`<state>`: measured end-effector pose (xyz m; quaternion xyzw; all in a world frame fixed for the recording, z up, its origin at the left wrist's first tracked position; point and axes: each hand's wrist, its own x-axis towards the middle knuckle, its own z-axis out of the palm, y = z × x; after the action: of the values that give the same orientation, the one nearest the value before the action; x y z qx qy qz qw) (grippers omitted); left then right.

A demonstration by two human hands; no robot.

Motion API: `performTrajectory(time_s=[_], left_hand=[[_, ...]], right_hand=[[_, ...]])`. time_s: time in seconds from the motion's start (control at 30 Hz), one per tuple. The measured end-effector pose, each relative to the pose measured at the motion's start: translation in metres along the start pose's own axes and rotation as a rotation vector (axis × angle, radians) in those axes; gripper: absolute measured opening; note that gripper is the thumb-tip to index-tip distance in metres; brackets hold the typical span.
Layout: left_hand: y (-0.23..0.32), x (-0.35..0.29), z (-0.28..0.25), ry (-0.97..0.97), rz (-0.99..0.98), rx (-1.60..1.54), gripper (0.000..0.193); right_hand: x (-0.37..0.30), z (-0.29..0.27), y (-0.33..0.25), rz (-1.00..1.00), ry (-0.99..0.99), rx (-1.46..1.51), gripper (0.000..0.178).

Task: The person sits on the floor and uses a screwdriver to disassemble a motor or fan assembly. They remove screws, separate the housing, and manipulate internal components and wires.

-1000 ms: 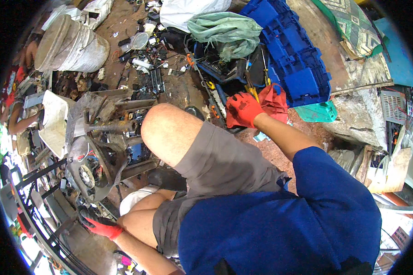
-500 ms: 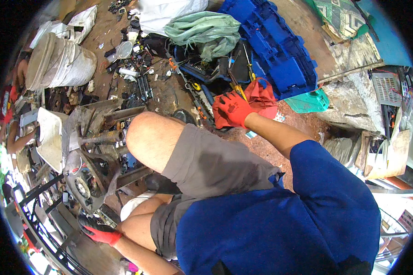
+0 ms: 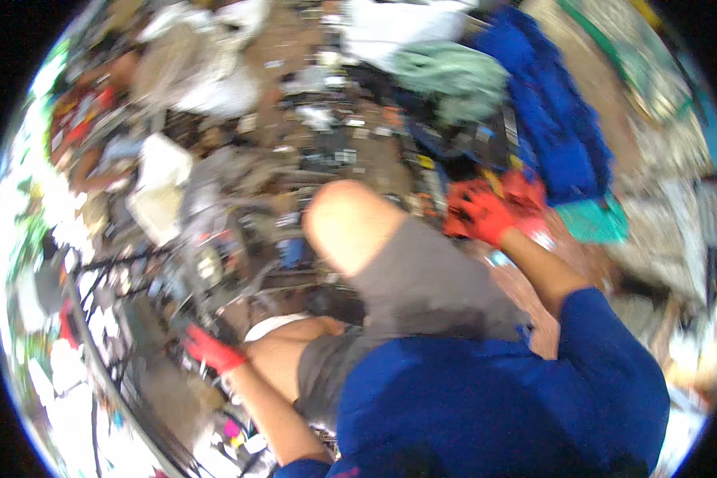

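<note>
My right hand (image 3: 483,211), in a red glove with dark fingertips, is at a crumpled red cloth bag (image 3: 526,189). Its bent fingers are closed against the cloth, though motion smears the picture. A yellow tool handle (image 3: 494,183) sticks up beside those fingers. On the left, my left hand (image 3: 213,348), in a red glove with a dark finger side, is low beside my bent leg. Its fingers blend into dark metal parts, so what they touch is hidden in the blur.
A blue plastic crate (image 3: 554,111) and a pale green sack (image 3: 454,76) are beyond my right hand. A teal plastic piece (image 3: 593,219) lies beside the bag. Loose scrap covers the ground ahead, and a dark metal frame (image 3: 119,374) curves along the left.
My view has swung, so the whole scene appears farther right and is blurred. My right hand stays at the red bag; my left hand remains low beside my leg.
</note>
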<state>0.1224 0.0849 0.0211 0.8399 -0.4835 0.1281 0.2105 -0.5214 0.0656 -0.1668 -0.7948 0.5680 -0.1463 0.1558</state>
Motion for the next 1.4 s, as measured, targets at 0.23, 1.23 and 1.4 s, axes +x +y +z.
performTrajectory(time_s=[0.23,1.23,1.4], left_hand=[[0.052,-0.006,-0.012,0.117,-0.055,-0.722,0.042],[0.033,-0.006,0.005,0.03,-0.119,-1.001,0.042],[0.039,0.004,-0.003,0.011,-0.085,-0.879,0.043]], right_hand=[[0.018,-0.012,-0.032,0.079,-0.124,0.067,0.055],[0.156,0.03,-0.32,-0.671,-1.005,-0.055,0.059],[0.169,0.034,-0.313,-0.635,-0.93,-0.124,0.054]])
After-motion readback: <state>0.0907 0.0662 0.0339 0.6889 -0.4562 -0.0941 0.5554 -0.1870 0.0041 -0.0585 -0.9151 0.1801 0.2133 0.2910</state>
